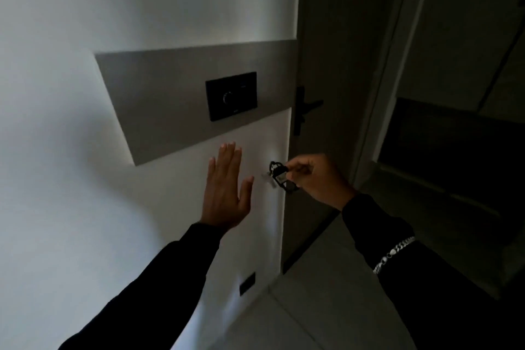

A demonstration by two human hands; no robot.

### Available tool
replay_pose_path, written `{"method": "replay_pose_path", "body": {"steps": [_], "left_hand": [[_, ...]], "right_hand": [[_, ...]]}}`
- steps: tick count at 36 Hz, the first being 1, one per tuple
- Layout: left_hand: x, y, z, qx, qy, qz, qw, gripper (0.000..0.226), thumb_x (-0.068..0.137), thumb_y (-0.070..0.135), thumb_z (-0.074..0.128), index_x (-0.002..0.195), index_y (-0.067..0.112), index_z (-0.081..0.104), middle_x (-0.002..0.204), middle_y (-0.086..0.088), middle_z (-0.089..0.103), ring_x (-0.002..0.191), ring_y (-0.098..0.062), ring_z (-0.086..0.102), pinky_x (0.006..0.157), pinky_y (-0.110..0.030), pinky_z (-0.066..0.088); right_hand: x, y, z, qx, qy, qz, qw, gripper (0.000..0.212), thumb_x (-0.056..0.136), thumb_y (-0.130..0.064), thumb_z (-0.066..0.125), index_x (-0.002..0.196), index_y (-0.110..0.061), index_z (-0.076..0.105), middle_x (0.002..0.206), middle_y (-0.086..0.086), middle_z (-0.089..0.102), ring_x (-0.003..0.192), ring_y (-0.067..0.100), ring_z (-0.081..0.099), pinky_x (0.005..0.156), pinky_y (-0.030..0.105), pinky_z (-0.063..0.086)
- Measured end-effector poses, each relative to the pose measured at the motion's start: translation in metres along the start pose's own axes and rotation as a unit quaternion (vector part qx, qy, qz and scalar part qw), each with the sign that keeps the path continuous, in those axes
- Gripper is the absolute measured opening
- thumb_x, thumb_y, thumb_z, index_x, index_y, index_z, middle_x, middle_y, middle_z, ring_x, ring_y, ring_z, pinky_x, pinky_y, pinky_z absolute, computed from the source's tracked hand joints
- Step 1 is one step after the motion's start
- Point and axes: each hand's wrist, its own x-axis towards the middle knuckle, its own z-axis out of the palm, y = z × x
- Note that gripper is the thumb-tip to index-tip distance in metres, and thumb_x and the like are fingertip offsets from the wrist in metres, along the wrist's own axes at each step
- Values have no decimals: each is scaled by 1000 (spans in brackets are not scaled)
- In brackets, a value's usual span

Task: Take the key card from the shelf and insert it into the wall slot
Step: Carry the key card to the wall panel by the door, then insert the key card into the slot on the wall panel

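The right hand (315, 176) pinches a dark key card (281, 177) at its fingertips, the card jutting left toward the white wall (71, 122), while the left hand (225, 190) is spread flat just beside it.

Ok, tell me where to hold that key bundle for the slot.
Keep the right hand pinching the dark fob by its right end, coming from the door side. The pale card juts left toward the wall, so that grip leaves it free.
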Motion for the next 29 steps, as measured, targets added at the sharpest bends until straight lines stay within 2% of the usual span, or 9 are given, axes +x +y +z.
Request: {"method": "replay_pose_path", "body": {"steps": [3,6,9,12,14,16,21,25,29], "left_hand": [[39,-14,-2,54,43,-1,998,64,98,38,34,151,1,29,163,-19,25,154,-31,14,126,-59,14],[74,-32,-6,121,89,2,989,65,98,37,35,152,2,25,164,-18,22,155,-31,12,125,-57,10],[102,-47,-9,183,136,16,973,66,98,37,37,153,3,25,164,-18,22,155,-30,13,125,-59,10],[128,-58,-18,243,175,17,954,65,98,38,34,152,1,26,163,-19,25,155,-30,15,125,-59,10],[143,-64,-25,289,177,11,941,65,98,40,31,153,5,24,164,-17,23,155,-28,13,125,-55,6],[155,-68,-30,331,174,11,927,66,98,41,30,154,9,21,166,-14,20,156,-25,9,126,-50,1],[171,-73,-35,424,198,10,884,64,99,43,26,154,10,23,165,-11,24,155,-23,13,127,-45,-2],[175,-75,-30,481,206,-6,852,65,99,45,24,155,11,23,165,-10,22,156,-21,7,126,-48,1],[179,-76,-31,520,206,-15,829,67,99,47,25,155,11,20,165,-7,16,156,-21,2,126,-49,0]], "right_hand": [[52,-5,-17,1,12,-43,999,18,82,-2,68,99,0,70,91,18,73,81,25,68,80,42,57],[101,-16,-25,27,12,-98,995,20,82,2,66,101,4,68,98,23,71,91,31,68,83,34,56],[148,-28,-26,100,9,-125,987,22,82,8,64,104,13,63,84,17,68,70,15,66,62,13,53],[191,-38,-23,180,11,-124,976,21,80,12,63,101,16,61,65,6,63,45,-2,57,52,13,50],[215,-43,-21,223,-2,-126,967,16,79,15,62,94,10,63,54,-6,67,44,-1,59,49,14,51],[235,-48,-19,246,-22,-134,960,19,78,15,63,81,-5,65,49,-8,68,45,1,62,48,14,53],[267,-49,-12,256,-64,-171,949,28,77,11,67,73,-17,65,53,-5,68,49,5,64,50,17,56],[283,-44,-4,252,-75,-202,943,16,80,8,66,79,-8,64,63,7,64,46,5,63,48,17,54],[294,-40,-3,234,-97,-215,943,9,82,5,65,91,3,64,65,7,63,44,3,59,45,17,51]]}}
